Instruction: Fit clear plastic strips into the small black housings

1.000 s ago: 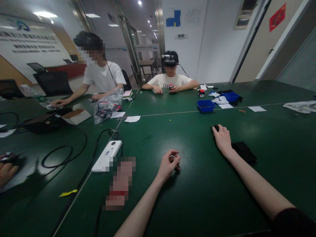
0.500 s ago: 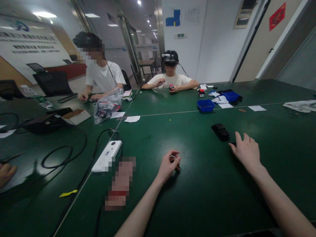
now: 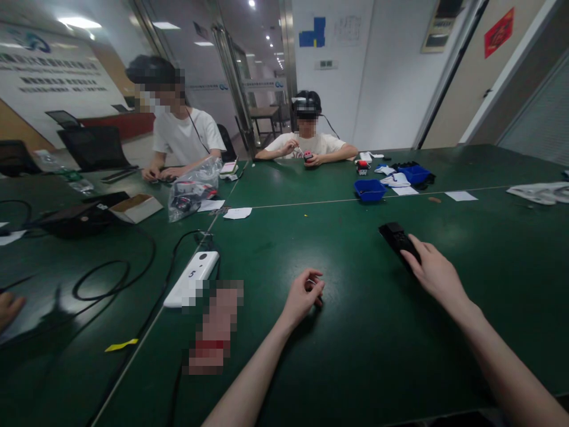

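My left hand rests on the green table near its middle. Its fingers are curled in a pinch around something small that I cannot make out. My right hand lies farther right, its fingers pressed together on the near end of a black rectangular piece. That piece lies flat on the table and points away to the left. Both forearms are bare and come in from the bottom edge.
A white power strip with black cables lies to the left. A blue tray, a second blue tray and paper slips sit farther back. Two people in white shirts work at the far side. A clear bag and a cardboard box stand at left.
My right hand left the far black piece, drew back to the right, then came forward onto the black piece's near end. My left hand stayed still.
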`<state>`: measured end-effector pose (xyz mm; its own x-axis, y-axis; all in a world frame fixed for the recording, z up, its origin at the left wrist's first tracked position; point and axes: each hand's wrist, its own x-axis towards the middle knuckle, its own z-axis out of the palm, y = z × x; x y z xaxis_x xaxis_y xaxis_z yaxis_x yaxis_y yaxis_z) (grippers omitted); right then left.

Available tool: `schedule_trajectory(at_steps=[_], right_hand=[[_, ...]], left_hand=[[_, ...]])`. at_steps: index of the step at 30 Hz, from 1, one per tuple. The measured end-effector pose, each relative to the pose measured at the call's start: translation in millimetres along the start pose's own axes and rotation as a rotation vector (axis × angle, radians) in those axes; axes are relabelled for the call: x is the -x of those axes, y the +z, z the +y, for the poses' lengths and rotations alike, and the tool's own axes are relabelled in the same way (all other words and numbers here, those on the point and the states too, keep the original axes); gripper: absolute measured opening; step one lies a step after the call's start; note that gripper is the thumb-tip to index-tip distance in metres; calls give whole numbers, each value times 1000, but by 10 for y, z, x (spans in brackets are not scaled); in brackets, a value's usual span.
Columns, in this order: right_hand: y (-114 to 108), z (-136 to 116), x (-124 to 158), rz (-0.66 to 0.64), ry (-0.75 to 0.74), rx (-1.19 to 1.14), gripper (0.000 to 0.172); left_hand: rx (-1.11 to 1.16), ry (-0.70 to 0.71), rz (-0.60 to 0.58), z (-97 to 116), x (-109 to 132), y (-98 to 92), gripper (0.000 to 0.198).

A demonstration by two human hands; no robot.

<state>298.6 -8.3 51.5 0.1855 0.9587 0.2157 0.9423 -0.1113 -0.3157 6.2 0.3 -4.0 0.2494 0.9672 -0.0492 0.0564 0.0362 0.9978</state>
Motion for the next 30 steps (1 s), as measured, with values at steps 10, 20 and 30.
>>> schedule_trajectory(at_steps=[10, 20, 30], right_hand=[[778, -890, 247, -534, 44, -1116, 51], [853, -862, 300, -535, -153, -972, 37], [380, -15, -82, 26, 60, 68, 37]], left_hand=[[38, -7, -23, 12, -3, 9, 36], [1, -8, 28, -19, -1, 1, 24], [-79, -32, 46, -31, -15, -22, 23]])
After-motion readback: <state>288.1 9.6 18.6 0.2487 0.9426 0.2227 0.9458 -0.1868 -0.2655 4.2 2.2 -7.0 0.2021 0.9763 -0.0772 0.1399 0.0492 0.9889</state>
